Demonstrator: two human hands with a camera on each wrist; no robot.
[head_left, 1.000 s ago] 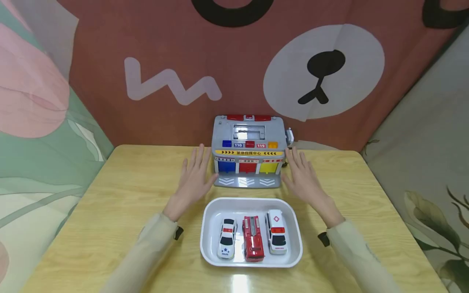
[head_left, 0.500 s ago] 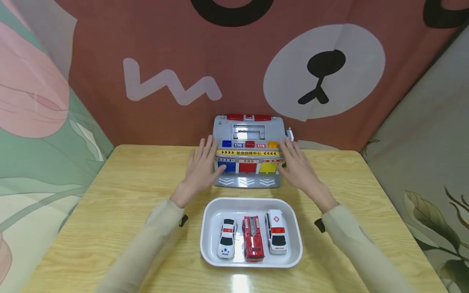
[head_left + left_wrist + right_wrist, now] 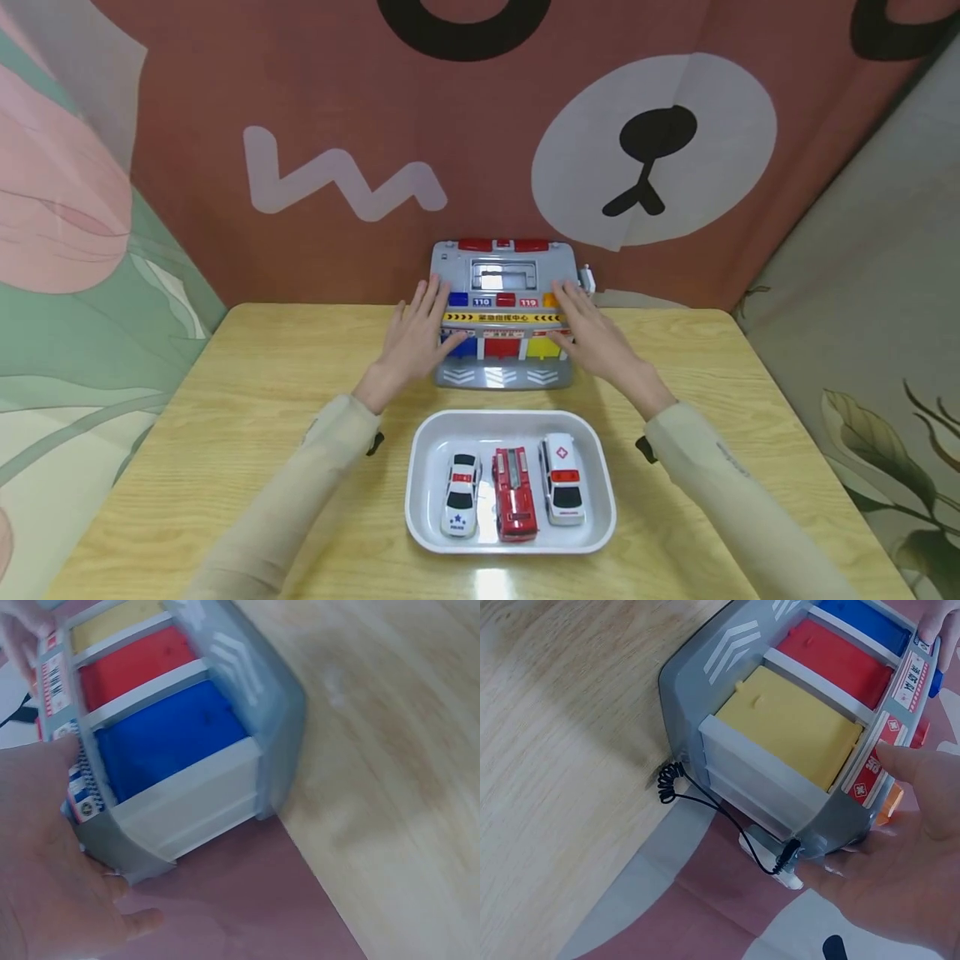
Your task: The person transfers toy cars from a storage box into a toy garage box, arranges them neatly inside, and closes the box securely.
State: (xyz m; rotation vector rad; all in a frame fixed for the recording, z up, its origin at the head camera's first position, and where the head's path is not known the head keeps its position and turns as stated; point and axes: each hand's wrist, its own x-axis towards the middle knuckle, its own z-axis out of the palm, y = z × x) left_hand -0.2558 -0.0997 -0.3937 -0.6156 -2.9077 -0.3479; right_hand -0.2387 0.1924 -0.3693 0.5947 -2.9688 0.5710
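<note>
A reddish-brown cloth backdrop (image 3: 337,83) hangs beyond the far edge of the wooden surface (image 3: 300,367). The grey toy station (image 3: 504,318), with blue, red and yellow doors, stands upright at the middle of that far edge. A white tray (image 3: 510,550) lies in front of it, apart from it. The left hand (image 3: 417,327) and right hand (image 3: 595,337) touch the station's two sides, fingers mostly straight and spread, thumbs against its front; neither is closed round anything. In the tray lie an ambulance (image 3: 562,481), a red fire truck (image 3: 514,494) and a police car (image 3: 461,496), side by side. A coiled black cord (image 3: 667,784) hangs at the station's yellow-door end.
</note>
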